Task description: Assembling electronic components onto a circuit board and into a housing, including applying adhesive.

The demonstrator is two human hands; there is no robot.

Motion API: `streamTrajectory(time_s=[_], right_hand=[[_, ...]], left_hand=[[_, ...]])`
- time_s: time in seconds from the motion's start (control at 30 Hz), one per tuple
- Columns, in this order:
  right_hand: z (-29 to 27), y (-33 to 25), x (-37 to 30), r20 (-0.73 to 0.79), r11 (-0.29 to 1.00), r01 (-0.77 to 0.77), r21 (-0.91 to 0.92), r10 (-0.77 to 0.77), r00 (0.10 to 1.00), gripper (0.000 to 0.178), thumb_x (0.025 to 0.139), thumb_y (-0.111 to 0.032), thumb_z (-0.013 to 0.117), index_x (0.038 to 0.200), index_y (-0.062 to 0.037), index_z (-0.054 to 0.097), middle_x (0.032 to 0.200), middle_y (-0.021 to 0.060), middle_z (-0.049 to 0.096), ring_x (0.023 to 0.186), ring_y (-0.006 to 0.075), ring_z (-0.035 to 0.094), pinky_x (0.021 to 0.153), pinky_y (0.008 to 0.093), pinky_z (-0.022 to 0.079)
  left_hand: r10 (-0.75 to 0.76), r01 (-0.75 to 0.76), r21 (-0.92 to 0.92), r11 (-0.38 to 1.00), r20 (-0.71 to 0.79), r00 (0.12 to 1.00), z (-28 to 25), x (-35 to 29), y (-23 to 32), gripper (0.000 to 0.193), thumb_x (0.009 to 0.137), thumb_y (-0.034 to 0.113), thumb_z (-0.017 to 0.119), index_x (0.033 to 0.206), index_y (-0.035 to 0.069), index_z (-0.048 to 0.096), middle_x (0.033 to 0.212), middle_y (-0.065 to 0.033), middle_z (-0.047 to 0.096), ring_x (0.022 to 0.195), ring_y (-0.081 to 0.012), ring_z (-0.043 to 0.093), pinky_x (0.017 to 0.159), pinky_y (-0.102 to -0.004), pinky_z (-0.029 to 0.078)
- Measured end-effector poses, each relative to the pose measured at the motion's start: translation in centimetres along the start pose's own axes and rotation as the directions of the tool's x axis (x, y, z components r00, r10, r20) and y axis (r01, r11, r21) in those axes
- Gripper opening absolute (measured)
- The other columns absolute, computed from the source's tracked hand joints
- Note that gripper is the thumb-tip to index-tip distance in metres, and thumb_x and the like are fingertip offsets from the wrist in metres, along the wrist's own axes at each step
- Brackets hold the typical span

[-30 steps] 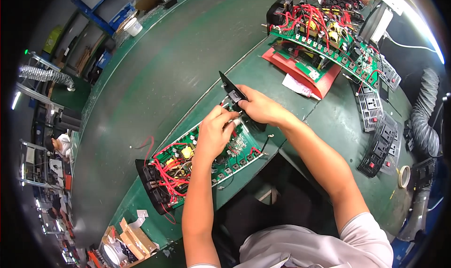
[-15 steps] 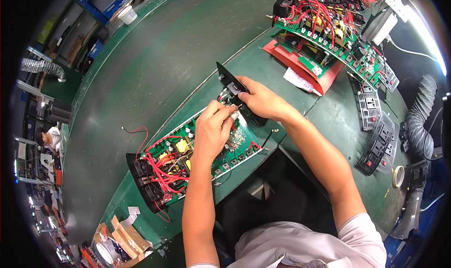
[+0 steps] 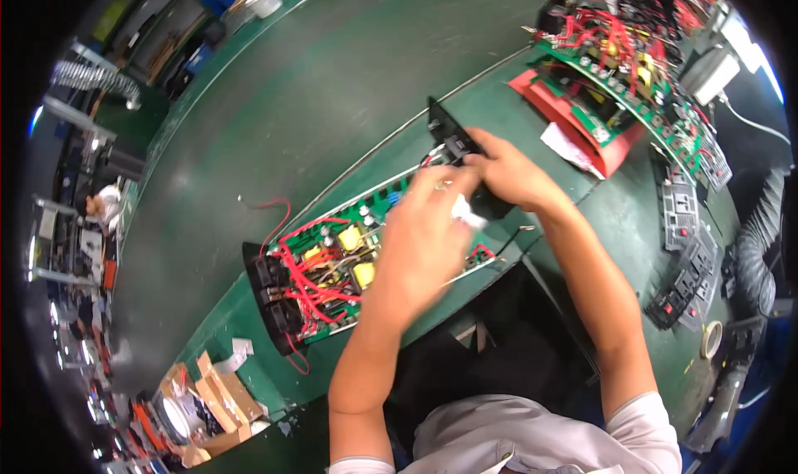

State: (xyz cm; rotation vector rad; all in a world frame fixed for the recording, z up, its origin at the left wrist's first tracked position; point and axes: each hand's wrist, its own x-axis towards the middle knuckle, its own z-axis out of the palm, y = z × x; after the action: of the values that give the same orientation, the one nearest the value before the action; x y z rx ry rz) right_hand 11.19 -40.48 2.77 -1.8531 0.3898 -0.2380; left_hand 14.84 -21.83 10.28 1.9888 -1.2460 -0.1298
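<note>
A green circuit board (image 3: 332, 262) with red wires, yellow parts and black fans at its left end lies on the green bench. A black end panel (image 3: 449, 137) stands at the board's right end. My right hand (image 3: 511, 175) grips that panel from behind. My left hand (image 3: 424, 241) hovers over the board's right half, fingers pinched on a small white piece (image 3: 467, 216) close to the panel. The board's right part is hidden under my hands.
A second wired green board (image 3: 632, 66) rests on a red tray (image 3: 573, 120) at the back right. Black socket panels (image 3: 686, 249) and a tape roll (image 3: 711, 338) lie at the right. Small cardboard boxes (image 3: 208, 399) sit at the lower left. The bench edge runs under my forearms.
The view has shifted slightly. My left hand has drawn back a little from the panel over the board. My right hand stays on the black panel.
</note>
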Motion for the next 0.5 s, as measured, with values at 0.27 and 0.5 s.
streamTrajectory(time_s=[0.27,0.5], right_hand=[[1.0,-1.6,0.0,0.03,0.992,-0.071,0.101,0.068,0.997,0.043,0.096,-0.009,0.053,0.138,0.002,0.049,0.115,0.0093,0.065,0.104,0.0155,0.059,0.093,0.0289,0.046],[0.3,-1.5,0.0,0.056,0.991,-0.08,0.11,0.074,0.996,0.043,0.096,-0.009,0.053,0.138,0.002,0.049,0.115,0.0104,0.064,0.104,0.0167,0.058,0.095,0.0298,0.044]], left_hand=[[0.489,-0.485,-0.057,0.873,0.094,0.867,-0.5,-3.9,12.8,0.019,0.077,0.018,0.063,0.086,0.003,0.071,0.092,-0.0112,0.059,0.085,-0.0228,0.057,0.069,-0.0326,0.042],[0.436,-0.438,0.028,0.899,-0.165,0.885,-0.1,-3.2,13.2,0.009,0.072,0.011,0.069,0.073,0.003,0.067,0.076,-0.0034,0.058,0.072,-0.0172,0.057,0.054,-0.0293,0.044]])
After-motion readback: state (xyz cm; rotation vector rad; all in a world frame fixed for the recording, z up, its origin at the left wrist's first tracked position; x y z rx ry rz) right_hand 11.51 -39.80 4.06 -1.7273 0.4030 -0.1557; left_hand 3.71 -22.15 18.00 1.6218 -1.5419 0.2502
